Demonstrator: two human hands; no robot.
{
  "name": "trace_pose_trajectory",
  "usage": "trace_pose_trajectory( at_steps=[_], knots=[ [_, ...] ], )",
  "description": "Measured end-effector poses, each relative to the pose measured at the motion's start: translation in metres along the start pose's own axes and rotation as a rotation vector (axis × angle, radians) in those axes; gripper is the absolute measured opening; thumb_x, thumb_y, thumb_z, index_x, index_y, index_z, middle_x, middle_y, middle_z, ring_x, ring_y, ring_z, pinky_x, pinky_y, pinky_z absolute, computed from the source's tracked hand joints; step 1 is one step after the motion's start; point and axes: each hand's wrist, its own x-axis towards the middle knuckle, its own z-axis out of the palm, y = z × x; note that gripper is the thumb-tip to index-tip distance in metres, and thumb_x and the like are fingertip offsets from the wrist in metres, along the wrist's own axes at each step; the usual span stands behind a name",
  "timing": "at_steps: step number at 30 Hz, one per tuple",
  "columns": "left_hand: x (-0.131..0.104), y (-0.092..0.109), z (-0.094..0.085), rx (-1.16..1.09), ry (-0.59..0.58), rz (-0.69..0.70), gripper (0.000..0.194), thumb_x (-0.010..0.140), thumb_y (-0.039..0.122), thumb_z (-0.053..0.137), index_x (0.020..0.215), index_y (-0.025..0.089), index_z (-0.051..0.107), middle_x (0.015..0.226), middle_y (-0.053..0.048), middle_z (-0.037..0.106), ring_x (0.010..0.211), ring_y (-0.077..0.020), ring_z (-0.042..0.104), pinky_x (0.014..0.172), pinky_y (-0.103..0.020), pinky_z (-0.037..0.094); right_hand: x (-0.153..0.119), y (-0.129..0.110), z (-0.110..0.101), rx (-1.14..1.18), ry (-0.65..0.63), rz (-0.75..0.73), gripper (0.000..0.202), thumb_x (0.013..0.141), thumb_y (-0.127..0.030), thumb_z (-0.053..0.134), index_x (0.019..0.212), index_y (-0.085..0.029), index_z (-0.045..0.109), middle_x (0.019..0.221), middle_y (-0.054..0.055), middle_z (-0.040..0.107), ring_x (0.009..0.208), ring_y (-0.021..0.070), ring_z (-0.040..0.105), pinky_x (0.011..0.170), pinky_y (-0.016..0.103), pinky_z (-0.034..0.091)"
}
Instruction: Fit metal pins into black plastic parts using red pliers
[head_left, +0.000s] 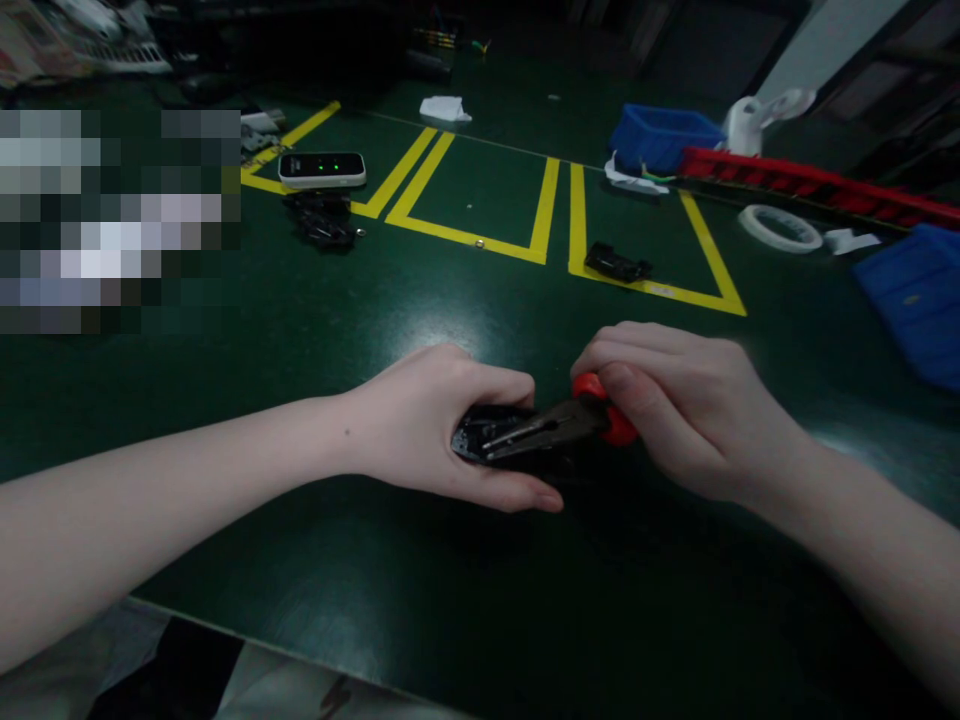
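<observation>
My left hand (442,430) is wrapped round a black plastic part (471,440), thumb on the near side and fingers on the far side. In my right hand (675,410) I grip red-handled pliers (562,422) whose jaws point left. The jaw tips lie over the black part, between my left thumb and forefinger. Whether they pinch anything there I cannot tell. The part's right end is lost in shadow. Farther off on the green table (315,600) lie another black part (616,263) and a cluster of black pieces (322,218).
Yellow tape (469,238) marks out areas on the table. A white device with green lights (322,170) stands back left. At back right are a blue bin (664,138), a red rack (810,185), a tape roll (780,228) and another blue bin (919,300).
</observation>
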Motion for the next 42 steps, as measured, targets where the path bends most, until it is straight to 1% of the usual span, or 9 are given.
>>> trace_pose_trajectory(
  at_steps=[4, 12, 16, 21, 26, 31, 38, 42],
  knots=[
    [0.001, 0.000, -0.001, 0.010, -0.001, -0.014, 0.043, 0.075, 0.052, 0.076, 0.067, 0.017, 0.052, 0.059, 0.008, 0.048, 0.053, -0.0067, 0.045, 0.053, -0.022, 0.031, 0.000, 0.000, 0.000, -0.028, 0.012, 0.018, 0.037, 0.103, -0.032, 0.031, 0.077, -0.019, 0.053, 0.070, 0.003, 0.054, 0.064, 0.0144, 0.048, 0.061, 0.032, 0.034],
    [0.000, 0.000, -0.001, 0.063, 0.004, -0.028, 0.042, 0.077, 0.054, 0.073, 0.070, 0.018, 0.053, 0.059, 0.008, 0.049, 0.053, -0.0077, 0.045, 0.054, -0.023, 0.031, 0.000, 0.001, -0.003, -0.043, -0.032, 0.072, 0.036, 0.103, -0.036, 0.031, 0.074, -0.023, 0.048, 0.070, 0.005, 0.054, 0.064, 0.0168, 0.049, 0.061, 0.036, 0.034],
    [0.001, -0.001, 0.000, 0.098, 0.006, -0.028, 0.042, 0.078, 0.055, 0.072, 0.071, 0.018, 0.054, 0.059, 0.007, 0.049, 0.054, -0.0081, 0.045, 0.055, -0.023, 0.030, 0.002, -0.003, -0.005, -0.083, -0.055, 0.069, 0.036, 0.102, -0.034, 0.031, 0.071, -0.022, 0.046, 0.068, 0.004, 0.053, 0.062, 0.0161, 0.045, 0.060, 0.036, 0.033],
    [0.001, -0.002, -0.001, 0.130, -0.006, -0.027, 0.043, 0.079, 0.057, 0.071, 0.071, 0.018, 0.055, 0.058, 0.007, 0.050, 0.053, -0.0084, 0.045, 0.056, -0.024, 0.031, 0.002, -0.005, -0.008, -0.132, -0.068, 0.062, 0.037, 0.102, -0.035, 0.030, 0.073, -0.021, 0.048, 0.067, 0.004, 0.052, 0.062, 0.0158, 0.043, 0.059, 0.035, 0.031],
    [0.000, -0.002, 0.000, 0.163, -0.019, -0.043, 0.044, 0.079, 0.058, 0.070, 0.068, 0.018, 0.055, 0.056, 0.007, 0.048, 0.052, -0.0084, 0.043, 0.057, -0.025, 0.032, 0.003, -0.004, -0.005, -0.104, -0.089, 0.087, 0.038, 0.101, -0.035, 0.030, 0.071, -0.021, 0.047, 0.067, 0.004, 0.052, 0.061, 0.0156, 0.045, 0.060, 0.034, 0.033],
    [0.001, -0.003, 0.001, 0.201, -0.047, -0.036, 0.048, 0.079, 0.062, 0.066, 0.065, 0.018, 0.055, 0.054, 0.006, 0.048, 0.051, -0.0091, 0.042, 0.057, -0.026, 0.032, 0.003, -0.001, 0.000, -0.064, -0.139, 0.085, 0.039, 0.101, -0.037, 0.030, 0.074, -0.021, 0.053, 0.069, 0.005, 0.055, 0.064, 0.0164, 0.048, 0.061, 0.034, 0.035],
    [0.001, -0.004, 0.002, 0.225, -0.049, -0.019, 0.048, 0.079, 0.062, 0.066, 0.065, 0.018, 0.055, 0.052, 0.006, 0.045, 0.049, -0.0086, 0.039, 0.055, -0.026, 0.031, 0.002, -0.003, 0.001, -0.084, -0.136, 0.065, 0.041, 0.102, -0.038, 0.028, 0.075, -0.020, 0.054, 0.069, 0.005, 0.055, 0.063, 0.0159, 0.048, 0.062, 0.033, 0.036],
    [0.002, -0.003, 0.001, 0.230, -0.055, -0.038, 0.049, 0.079, 0.063, 0.066, 0.063, 0.018, 0.054, 0.052, 0.006, 0.044, 0.050, -0.0089, 0.040, 0.055, -0.025, 0.031, 0.002, -0.002, 0.003, -0.050, -0.125, 0.062, 0.044, 0.102, -0.041, 0.028, 0.071, -0.020, 0.051, 0.068, 0.004, 0.054, 0.062, 0.0148, 0.047, 0.061, 0.032, 0.035]
  ],
)
